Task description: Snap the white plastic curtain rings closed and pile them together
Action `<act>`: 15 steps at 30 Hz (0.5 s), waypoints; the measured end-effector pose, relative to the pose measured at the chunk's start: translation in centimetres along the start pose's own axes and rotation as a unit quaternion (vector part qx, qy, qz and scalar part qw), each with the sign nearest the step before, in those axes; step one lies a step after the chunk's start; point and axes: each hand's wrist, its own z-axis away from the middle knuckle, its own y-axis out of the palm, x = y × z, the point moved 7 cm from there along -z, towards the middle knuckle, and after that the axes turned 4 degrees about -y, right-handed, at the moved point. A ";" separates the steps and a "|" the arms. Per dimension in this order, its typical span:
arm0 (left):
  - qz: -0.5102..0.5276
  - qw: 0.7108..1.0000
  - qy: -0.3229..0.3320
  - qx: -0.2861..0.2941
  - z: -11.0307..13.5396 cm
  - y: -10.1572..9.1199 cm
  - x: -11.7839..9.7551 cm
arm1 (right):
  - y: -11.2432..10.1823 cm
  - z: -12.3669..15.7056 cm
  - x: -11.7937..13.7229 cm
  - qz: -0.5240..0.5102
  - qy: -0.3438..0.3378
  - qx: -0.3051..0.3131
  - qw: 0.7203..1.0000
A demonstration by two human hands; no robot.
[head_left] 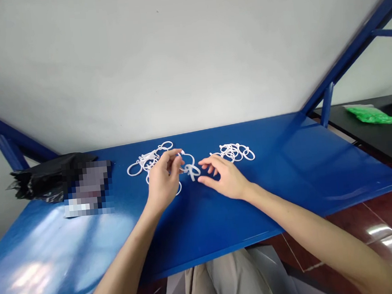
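Observation:
White plastic rings (191,169) with small clip-like parts hang from the pinched fingertips of my left hand (163,177), above the blue table. My right hand (226,176) is just to the right of them, thumb and fingers apart, with nothing seen between them. Behind and beside my left hand lies a loose pile of white rings (135,169), partly hidden by that hand. A second cluster of white rings (238,152) rests on the table beyond my right hand.
The blue table (279,158) meets a pale wall behind. On the left lie a black plastic bag (44,176) and a blurred-out flat object (91,186). Blue metal braces (327,103) stand at both sides. A green bag (373,115) lies on a dark table at right.

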 end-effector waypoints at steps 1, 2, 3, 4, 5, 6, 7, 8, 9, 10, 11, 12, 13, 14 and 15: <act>0.019 1.000 -0.004 0.024 0.1 0.6 0.0 | 0.7 0.1 0.0 -0.026 0.014 0.011 1.000; 0.032 0.998 -0.007 0.046 0.3 1.1 0.0 | 1.1 0.2 -0.2 -0.048 0.029 0.014 0.998; 0.039 0.997 -0.008 0.063 0.4 1.5 0.0 | 1.3 0.2 -0.4 -0.067 0.041 0.011 0.997; 0.041 0.996 -0.008 0.074 0.5 1.8 0.1 | 1.3 0.2 -0.7 -0.081 0.048 0.003 0.996; 0.035 0.996 -0.006 0.078 0.6 2.0 0.1 | 1.1 0.2 -0.9 -0.091 0.052 -0.007 0.994; 0.020 0.997 -0.003 0.075 0.6 2.0 0.2 | 0.9 0.2 -1.1 -0.097 0.053 -0.015 0.994; -0.003 0.998 0.002 0.065 0.6 1.9 0.2 | 0.8 0.2 -1.3 -0.102 0.052 -0.022 0.993; -0.033 0.998 0.009 0.049 0.5 1.7 0.3 | 0.6 0.2 -1.4 -0.104 0.050 -0.028 0.993; -0.065 0.997 0.015 0.031 0.5 1.5 0.3 | 0.4 0.1 -1.5 -0.106 0.047 -0.032 0.993; -0.098 0.995 0.020 0.013 0.4 1.2 0.3 | 0.2 0.1 -1.4 -0.106 0.045 -0.037 0.993; -0.129 0.991 0.024 -0.001 0.3 1.0 0.4 | 0.1 0.1 -1.4 -0.105 0.043 -0.043 0.993; -0.156 0.987 0.026 -0.011 0.2 0.8 0.6 | -0.1 0.1 -1.2 -0.102 0.042 -0.048 0.993; -0.180 0.983 0.028 -0.017 0.2 0.7 0.7 | -0.2 0.1 -1.1 -0.100 0.043 -0.051 0.993; -0.202 0.979 0.031 -0.023 0.1 0.6 0.8 | -0.3 0.0 -1.0 -0.100 0.048 -0.052 0.992; -0.227 0.973 0.037 -0.029 0.1 0.5 0.9 | -0.3 0.0 -1.0 -0.103 0.055 -0.052 0.992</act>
